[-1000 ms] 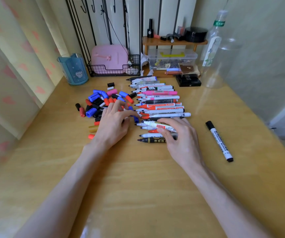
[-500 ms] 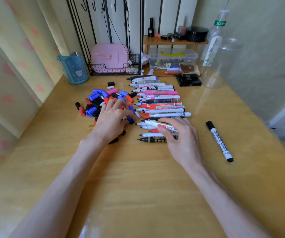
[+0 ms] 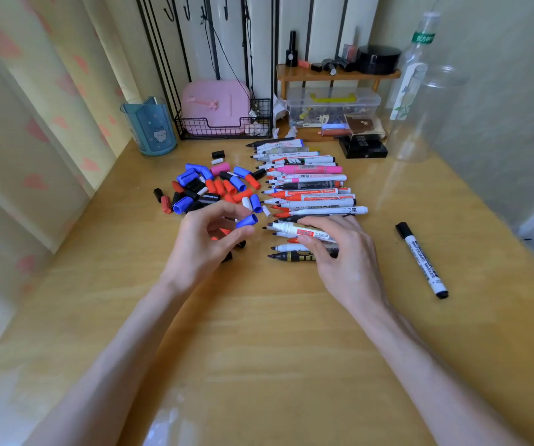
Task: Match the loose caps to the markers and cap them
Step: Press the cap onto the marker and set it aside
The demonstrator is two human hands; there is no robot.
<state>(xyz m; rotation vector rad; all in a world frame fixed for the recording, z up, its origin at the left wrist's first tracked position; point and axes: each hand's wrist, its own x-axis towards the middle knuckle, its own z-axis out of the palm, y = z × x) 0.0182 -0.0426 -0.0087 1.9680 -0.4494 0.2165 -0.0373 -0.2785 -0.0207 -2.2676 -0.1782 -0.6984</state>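
Observation:
A row of several uncapped markers (image 3: 310, 188) lies side by side on the wooden table (image 3: 291, 333), tips pointing left. Left of them is a heap of loose caps (image 3: 214, 188) in blue, red, black, white and pink. My left hand (image 3: 204, 249) is raised just above the near end of the heap and pinches a blue cap (image 3: 247, 221) between thumb and fingers. My right hand (image 3: 342, 252) grips a white marker with a red label (image 3: 294, 229) near the front of the row. One capped black whiteboard marker (image 3: 421, 260) lies apart at the right.
A blue cup (image 3: 149, 127), a black wire rack with a pink case (image 3: 217, 107), a clear storage box (image 3: 333, 106), a small black box (image 3: 362, 147) and a clear plastic bottle (image 3: 420, 101) stand along the back. A curtain hangs on the left.
My left hand has lifted off the cap heap and drawn back with a blue cap pinched in its fingers. My right hand has closed its fingers round the white marker.

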